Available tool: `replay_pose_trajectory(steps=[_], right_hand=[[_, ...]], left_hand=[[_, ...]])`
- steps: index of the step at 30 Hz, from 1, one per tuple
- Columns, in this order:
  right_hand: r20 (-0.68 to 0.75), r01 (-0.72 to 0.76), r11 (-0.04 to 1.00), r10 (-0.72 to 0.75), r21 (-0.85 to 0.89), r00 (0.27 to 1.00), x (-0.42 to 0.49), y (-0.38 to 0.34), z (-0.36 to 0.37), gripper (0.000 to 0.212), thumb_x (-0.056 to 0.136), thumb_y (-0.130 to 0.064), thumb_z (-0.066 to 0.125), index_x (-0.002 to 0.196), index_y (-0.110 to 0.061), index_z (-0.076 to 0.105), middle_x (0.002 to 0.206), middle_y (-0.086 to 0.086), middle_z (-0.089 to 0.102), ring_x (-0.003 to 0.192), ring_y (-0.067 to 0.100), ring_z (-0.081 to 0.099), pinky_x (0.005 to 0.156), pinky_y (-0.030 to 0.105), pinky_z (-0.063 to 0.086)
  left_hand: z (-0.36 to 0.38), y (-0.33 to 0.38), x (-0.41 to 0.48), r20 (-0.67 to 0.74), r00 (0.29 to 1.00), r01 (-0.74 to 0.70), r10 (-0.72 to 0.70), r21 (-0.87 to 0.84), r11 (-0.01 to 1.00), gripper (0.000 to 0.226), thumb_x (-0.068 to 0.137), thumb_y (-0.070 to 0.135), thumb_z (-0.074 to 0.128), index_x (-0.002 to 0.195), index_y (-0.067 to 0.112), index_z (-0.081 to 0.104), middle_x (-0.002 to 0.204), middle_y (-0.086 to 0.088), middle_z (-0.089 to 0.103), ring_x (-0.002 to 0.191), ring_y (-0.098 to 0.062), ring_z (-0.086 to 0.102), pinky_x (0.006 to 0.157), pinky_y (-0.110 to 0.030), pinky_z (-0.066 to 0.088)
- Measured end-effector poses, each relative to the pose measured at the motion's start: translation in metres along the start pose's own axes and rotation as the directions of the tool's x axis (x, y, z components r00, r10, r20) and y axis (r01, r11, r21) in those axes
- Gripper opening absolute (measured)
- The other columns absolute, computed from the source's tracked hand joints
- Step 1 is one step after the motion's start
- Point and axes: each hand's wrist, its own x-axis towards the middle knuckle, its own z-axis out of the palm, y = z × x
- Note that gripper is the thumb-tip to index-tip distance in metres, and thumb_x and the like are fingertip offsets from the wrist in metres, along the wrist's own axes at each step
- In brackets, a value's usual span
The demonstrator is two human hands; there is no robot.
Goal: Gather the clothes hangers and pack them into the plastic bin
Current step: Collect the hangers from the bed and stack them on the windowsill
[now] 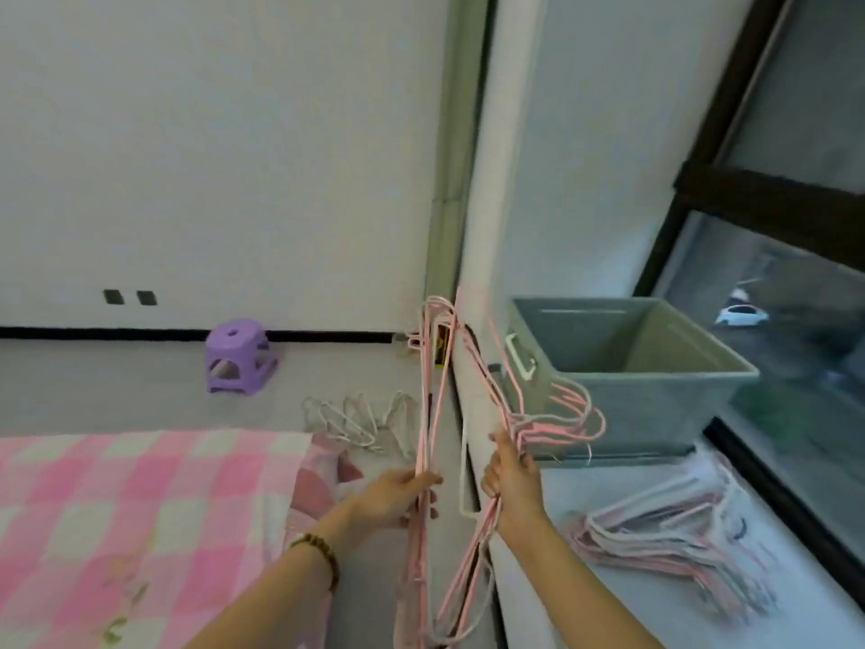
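My left hand point(398, 496) grips a bunch of pink wire hangers point(428, 395) that stands upright, hooks up near the wall corner. My right hand point(512, 484) grips a second pink bunch point(547, 419), its hooks fanned toward the grey-green plastic bin point(655, 381). The bin stands on the window ledge, just beyond my right hand, and looks empty inside. More pink and white hangers point(664, 531) lie piled on the ledge to the right. Several pale hangers point(360, 421) lie on the floor past the bed.
A bed with a pink checked cover point(140, 508) fills the lower left. A purple plastic stool point(236, 358) stands on the floor by the far wall. A white wall pillar point(491, 227) rises between my hands. The window point(795, 320) is at the right.
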Motion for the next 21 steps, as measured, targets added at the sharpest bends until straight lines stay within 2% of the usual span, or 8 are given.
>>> replay_pose_trajectory(steps=[3, 6, 9, 12, 14, 17, 18, 21], right_hand=[[-0.158, 0.057, 0.995, -0.043, 0.084, 0.986, 0.038, -0.029, -0.074, 0.025, 0.093, -0.026, 0.055, 0.073, -0.014, 0.046, 0.034, -0.008, 0.029, 0.026, 0.003, 0.025, 0.03, 0.014, 0.022], [-0.28, 0.105, 0.983, -0.059, 0.152, 0.958, 0.067, -0.049, -0.139, 0.021, 0.094, -0.028, 0.053, 0.08, -0.013, 0.047, 0.036, -0.009, 0.031, 0.029, 0.004, 0.027, 0.031, 0.016, 0.024], [-0.386, 0.153, 0.976, -0.083, 0.152, 0.919, 0.087, -0.067, -0.197, 0.02, 0.094, -0.027, 0.055, 0.081, -0.013, 0.049, 0.036, -0.009, 0.035, 0.029, 0.004, 0.031, 0.032, 0.017, 0.03], [-0.469, 0.156, 0.985, -0.102, 0.078, 0.877, 0.104, -0.078, -0.246, 0.031, 0.091, -0.032, 0.059, 0.068, -0.016, 0.044, 0.039, -0.005, 0.041, 0.033, 0.008, 0.038, 0.037, 0.021, 0.035], [-0.505, 0.104, 0.994, -0.068, 0.043, 0.86, 0.114, -0.078, -0.274, 0.036, 0.089, -0.035, 0.06, 0.066, -0.012, 0.046, 0.047, 0.003, 0.047, 0.042, 0.015, 0.046, 0.047, 0.026, 0.04], [-0.542, 0.03, 0.999, -0.014, 0.022, 0.84, 0.13, -0.074, -0.308, 0.036, 0.086, -0.04, 0.063, 0.077, -0.006, 0.06, 0.064, 0.011, 0.062, 0.06, 0.024, 0.058, 0.067, 0.039, 0.052], [-0.558, 0.013, 1.0, -0.005, 0.011, 0.83, 0.137, -0.071, -0.317, 0.036, 0.087, -0.039, 0.062, 0.081, -0.004, 0.063, 0.068, 0.012, 0.065, 0.063, 0.025, 0.061, 0.069, 0.039, 0.053], [-0.591, -0.022, 0.999, 0.034, 0.028, 0.806, 0.156, -0.065, -0.333, 0.037, 0.09, -0.034, 0.057, 0.076, -0.001, 0.064, 0.063, 0.009, 0.067, 0.061, 0.023, 0.061, 0.058, 0.029, 0.051]], left_hand=[[0.073, 0.023, 0.049, 0.097, 0.993, -0.074, 0.066, 0.08, 0.994, 0.022, 0.092, 0.036, 0.053, 0.09, 0.014, 0.052, 0.075, -0.004, 0.051, 0.063, -0.014, 0.056, 0.055, -0.019, 0.043], [0.144, 0.043, 0.09, 0.134, 0.98, -0.163, 0.147, 0.118, 0.98, 0.021, 0.092, 0.03, 0.055, 0.097, 0.012, 0.045, 0.074, -0.001, 0.051, 0.061, -0.011, 0.051, 0.045, -0.01, 0.042], [0.206, 0.053, 0.122, 0.224, 0.954, -0.237, 0.2, 0.15, 0.96, 0.019, 0.091, 0.026, 0.057, 0.103, 0.014, 0.047, 0.078, 0.001, 0.054, 0.064, -0.009, 0.053, 0.051, -0.009, 0.045], [0.255, 0.054, 0.154, 0.285, 0.934, -0.275, 0.215, 0.189, 0.943, 0.015, 0.089, 0.023, 0.06, 0.1, 0.014, 0.054, 0.077, 0.001, 0.058, 0.06, -0.009, 0.054, 0.066, -0.025, 0.049], [0.281, 0.054, 0.173, 0.328, 0.925, -0.272, 0.195, 0.209, 0.939, 0.016, 0.089, 0.021, 0.062, 0.101, 0.012, 0.057, 0.076, 0.0, 0.06, 0.057, -0.006, 0.056, 0.069, -0.03, 0.05], [0.312, 0.058, 0.202, 0.384, 0.909, -0.267, 0.164, 0.231, 0.936, 0.017, 0.089, 0.018, 0.061, 0.104, 0.01, 0.06, 0.082, -0.003, 0.064, 0.059, -0.003, 0.059, 0.056, -0.012, 0.048], [0.32, 0.059, 0.213, 0.401, 0.904, -0.262, 0.15, 0.24, 0.935, 0.018, 0.089, 0.019, 0.061, 0.105, 0.011, 0.061, 0.086, -0.003, 0.064, 0.063, -0.005, 0.059, 0.055, -0.008, 0.046], [0.34, 0.059, 0.25, 0.468, 0.877, -0.268, 0.11, 0.286, 0.92, 0.014, 0.09, 0.023, 0.06, 0.103, 0.019, 0.063, 0.089, 0.004, 0.064, 0.077, -0.009, 0.06, 0.056, -0.002, 0.042]])
